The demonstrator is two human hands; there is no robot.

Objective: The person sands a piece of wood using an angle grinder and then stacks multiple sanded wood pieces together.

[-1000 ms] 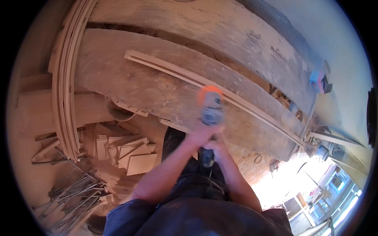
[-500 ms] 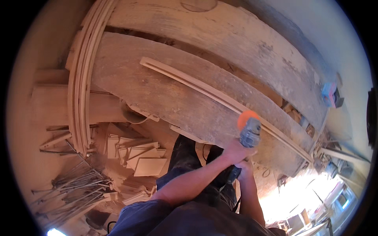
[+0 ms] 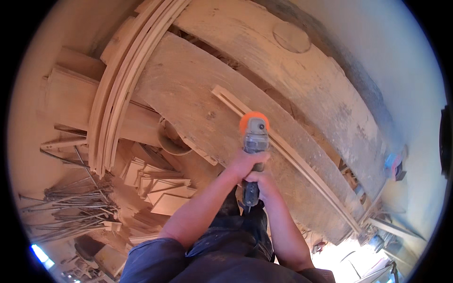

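Angle grinder (image 3: 256,141), grey-bodied and dark at the rear, is gripped in both bare hands above the surface (image 3: 188,80). Its body is wrapped by the left hand (image 3: 246,162), while the section just behind is clasped by the right hand (image 3: 258,180); the exact placement of the fingers is partly hidden. At the head, an orange disc (image 3: 245,123) is held over a long, grooved wooden strip (image 3: 303,169), toward its upper-left end; whether the wood is touched by the disc cannot be told from above. The strip is laid slantwise across the surface, with neither hand on it.

The grinder can be expected to feel fairly heavy, rigid and weighted toward the head, so it is best held by the body with both hands, well clear of the disc. The strip, by contrast, is probably light, stiff over short spans yet springy along its length, and perhaps slippery with dust; it would best be taken by its outer edges near the middle. Thin wooden panels (image 3: 165,188) are piled lower down, to the left.
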